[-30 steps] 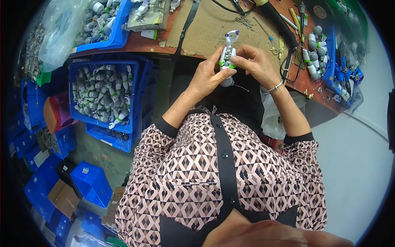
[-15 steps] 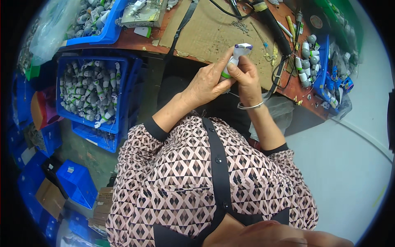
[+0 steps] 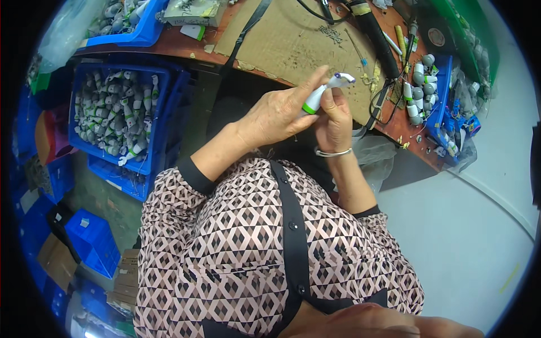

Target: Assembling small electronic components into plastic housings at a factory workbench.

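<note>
Above the front edge of the workbench my two hands are on one small handheld device (image 3: 316, 99). It has a white plastic body, a green band and a curved white head with purple ends. My left hand (image 3: 276, 112) is closed around its lower part, with the index finger stretched along the side. My right hand (image 3: 335, 121), a bangle on its wrist, grips it just below the head with thumb and fingers. The device tilts up to the right, and its lower end is hidden in my left palm.
Cardboard (image 3: 282, 42) covers the bench, with small screws (image 3: 331, 35) on it. A black-handled tool (image 3: 375, 42) and its cable lie at the right. Grey-and-white parts (image 3: 418, 93) sit beside a blue bin (image 3: 442, 110). A blue crate (image 3: 115, 115) of similar parts stands at the left.
The device has turned, so its head now points more to the right and more green band shows. Both hands have come slightly lower in the view and the right hand's grip has shifted.
</note>
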`<move>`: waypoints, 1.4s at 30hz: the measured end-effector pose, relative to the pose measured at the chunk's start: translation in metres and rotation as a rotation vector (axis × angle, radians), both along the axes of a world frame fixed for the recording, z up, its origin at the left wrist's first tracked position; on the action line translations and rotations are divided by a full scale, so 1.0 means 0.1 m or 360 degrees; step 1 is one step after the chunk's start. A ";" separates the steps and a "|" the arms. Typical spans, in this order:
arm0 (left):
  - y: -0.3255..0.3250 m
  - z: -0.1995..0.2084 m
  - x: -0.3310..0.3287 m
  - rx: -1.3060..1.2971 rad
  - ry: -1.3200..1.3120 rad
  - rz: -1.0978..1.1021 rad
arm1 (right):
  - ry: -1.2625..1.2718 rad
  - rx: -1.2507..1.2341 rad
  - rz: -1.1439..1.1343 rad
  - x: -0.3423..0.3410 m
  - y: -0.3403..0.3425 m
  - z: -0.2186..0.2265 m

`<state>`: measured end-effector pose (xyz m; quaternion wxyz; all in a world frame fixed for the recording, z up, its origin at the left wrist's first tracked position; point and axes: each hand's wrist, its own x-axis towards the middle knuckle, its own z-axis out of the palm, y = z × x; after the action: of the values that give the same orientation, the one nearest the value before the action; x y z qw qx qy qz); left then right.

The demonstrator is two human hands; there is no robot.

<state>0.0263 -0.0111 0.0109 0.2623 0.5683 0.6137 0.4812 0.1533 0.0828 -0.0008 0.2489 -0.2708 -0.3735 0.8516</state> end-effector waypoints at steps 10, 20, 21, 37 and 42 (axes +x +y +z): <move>-0.19 -0.09 -0.14 -0.0011 0.0357 -0.0044 | -0.0649 0.2270 0.0581 0.10 0.28 0.38; -0.16 -0.16 -0.06 0.0075 0.0688 0.0049 | -0.0687 0.1512 0.0668 0.19 0.07 0.13; -0.17 -0.18 -0.05 0.0078 0.0665 0.0046 | -0.0787 0.1411 0.0777 0.20 0.10 0.15; -0.26 -0.10 -0.20 -0.0661 -0.1395 -0.0433 | -0.0571 0.0935 0.1083 -0.08 0.26 0.49; -0.22 -0.27 -0.17 -0.0342 -0.2174 -0.0503 | -0.0545 0.0914 0.1127 -0.49 0.38 0.54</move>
<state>0.0096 -0.0327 -0.0162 0.7099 0.1926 0.2661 0.6230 0.1042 0.1204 0.0533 -0.0566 -0.1838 -0.6981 0.6897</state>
